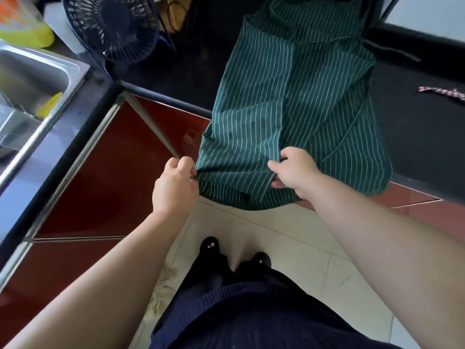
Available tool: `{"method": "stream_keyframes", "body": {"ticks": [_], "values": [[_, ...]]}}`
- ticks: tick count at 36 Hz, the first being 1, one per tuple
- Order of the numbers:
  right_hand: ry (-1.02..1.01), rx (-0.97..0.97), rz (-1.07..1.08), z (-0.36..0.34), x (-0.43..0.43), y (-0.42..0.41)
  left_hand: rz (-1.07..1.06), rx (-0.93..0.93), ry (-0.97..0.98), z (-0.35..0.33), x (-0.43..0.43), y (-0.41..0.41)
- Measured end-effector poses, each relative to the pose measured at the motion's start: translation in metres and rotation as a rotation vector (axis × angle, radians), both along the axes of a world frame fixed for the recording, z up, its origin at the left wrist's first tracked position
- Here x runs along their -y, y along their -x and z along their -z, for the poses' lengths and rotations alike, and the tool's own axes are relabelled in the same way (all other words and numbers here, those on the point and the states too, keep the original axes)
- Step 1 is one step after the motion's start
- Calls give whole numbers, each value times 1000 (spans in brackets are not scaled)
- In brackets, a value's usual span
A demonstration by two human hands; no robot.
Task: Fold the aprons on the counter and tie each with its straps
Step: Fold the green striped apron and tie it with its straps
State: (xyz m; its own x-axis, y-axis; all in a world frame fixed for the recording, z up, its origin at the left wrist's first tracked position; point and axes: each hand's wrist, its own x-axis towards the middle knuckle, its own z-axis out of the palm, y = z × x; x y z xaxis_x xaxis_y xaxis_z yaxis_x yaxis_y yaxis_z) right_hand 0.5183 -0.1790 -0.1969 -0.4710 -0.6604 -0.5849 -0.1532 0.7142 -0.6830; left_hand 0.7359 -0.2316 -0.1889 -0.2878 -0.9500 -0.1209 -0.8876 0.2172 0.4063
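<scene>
A dark green apron [289, 96] with thin white stripes lies lengthwise on the black counter [415, 122], and its near end hangs over the front edge. A flap of it is folded over along the left side. My left hand [176, 182] pinches the lower left corner of that flap. My right hand [294, 172] grips the flap's lower right edge, thumb on top. A dark strap [392, 50] trails from the apron's far right side across the counter.
A dark blue table fan [113, 26] stands on the counter to the left of the apron. A steel sink [37, 79] lies at far left, with a yellow bottle [27, 28] behind it. A patterned strip of cloth [442, 93] lies at the right edge. Red cabinet fronts run below.
</scene>
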Motion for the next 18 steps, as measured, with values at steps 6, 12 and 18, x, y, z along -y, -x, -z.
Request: {"method": "stream_keyframes", "body": {"ticks": [6, 12, 18], "values": [[-46, -12, -172, -13, -2, 1, -216, -111, -60, -3, -4, 0], [-64, -85, -260, -20, -6, 11, -258, -125, -232, -9, -7, 9], [-11, -86, -244, -24, -5, 14, -224, 2, -373, -3, -3, 8]]}}
